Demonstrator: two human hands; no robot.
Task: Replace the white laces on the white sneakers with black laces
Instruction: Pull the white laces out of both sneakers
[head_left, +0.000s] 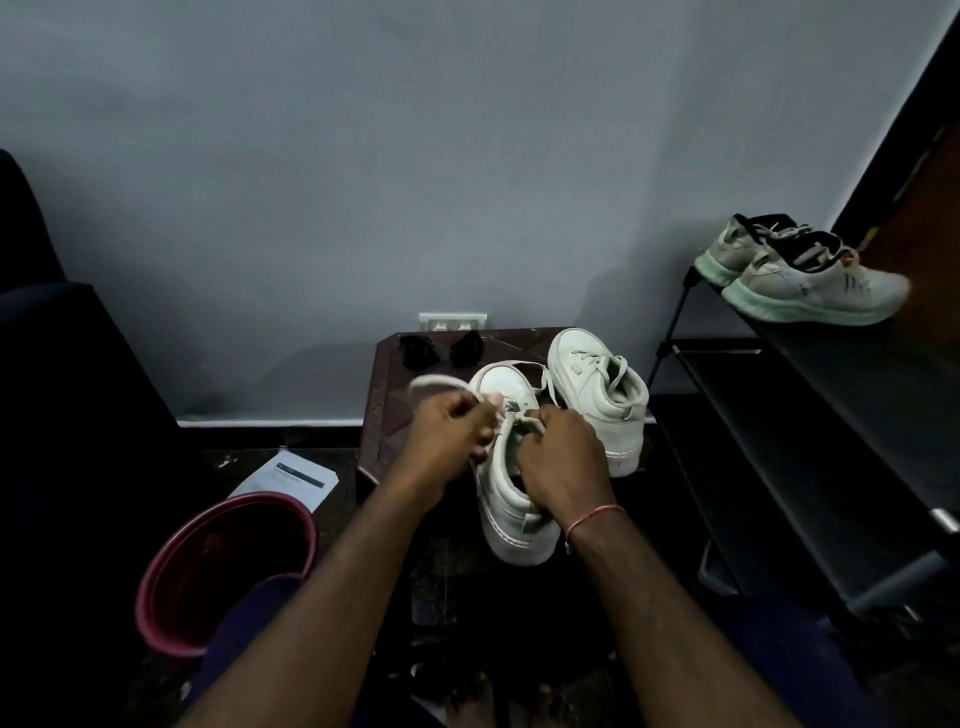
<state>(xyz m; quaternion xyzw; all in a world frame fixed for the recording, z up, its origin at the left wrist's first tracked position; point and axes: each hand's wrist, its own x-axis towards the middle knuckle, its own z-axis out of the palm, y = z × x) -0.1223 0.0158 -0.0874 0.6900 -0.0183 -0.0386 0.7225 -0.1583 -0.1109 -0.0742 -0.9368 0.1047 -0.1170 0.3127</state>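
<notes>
White low-top sneaker (511, 499) nearest me stands on the small dark brown table (384, 441), toe away, with its still-laced twin (597, 395) just beside it to the right. I judge it light and stiff-soled, best steadied at the collar. Its flat white lace (436, 382) looks limp and soft, so I would pinch it close to an eyelet; the left hand (447, 441) pinches a loop drawn up and leftward, the right hand (561, 457) clenches the lace at the tongue, and two coiled black laces (418, 351) wait at the table's back.

Single head-worn view — facing forward and down, near the table (387, 408).
</notes>
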